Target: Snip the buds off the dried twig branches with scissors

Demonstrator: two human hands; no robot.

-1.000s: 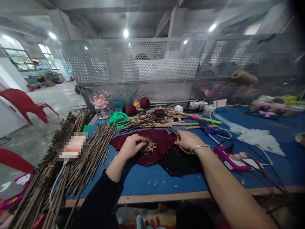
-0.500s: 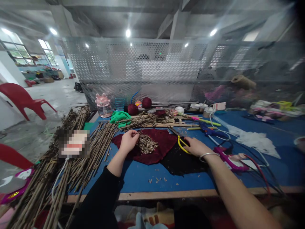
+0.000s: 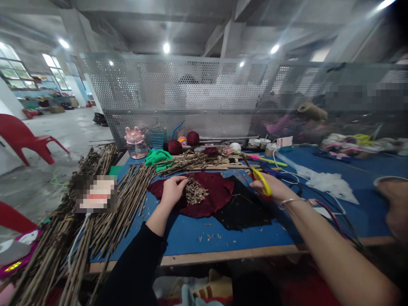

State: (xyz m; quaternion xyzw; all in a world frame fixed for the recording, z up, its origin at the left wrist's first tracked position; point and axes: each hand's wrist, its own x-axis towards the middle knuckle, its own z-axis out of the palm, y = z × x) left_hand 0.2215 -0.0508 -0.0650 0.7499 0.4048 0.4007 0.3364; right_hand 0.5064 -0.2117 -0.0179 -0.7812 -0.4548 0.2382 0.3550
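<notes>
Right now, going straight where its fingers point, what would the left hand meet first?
The left hand would probably meet the dried plant pieces; whether it touches them is unclear.

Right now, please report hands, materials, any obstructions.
Right hand holding yellow-handled scissors. Left hand at dry brown plant pieces on dark red cloth. Nearby: loose scraps on blue tabletop.

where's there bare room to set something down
The blue table is bare, save a few scraps, between the red cloth and the front edge; another patch lies right of the white plastic. It's crowded left, with sticks, and along the back, with yarn balls.
</notes>
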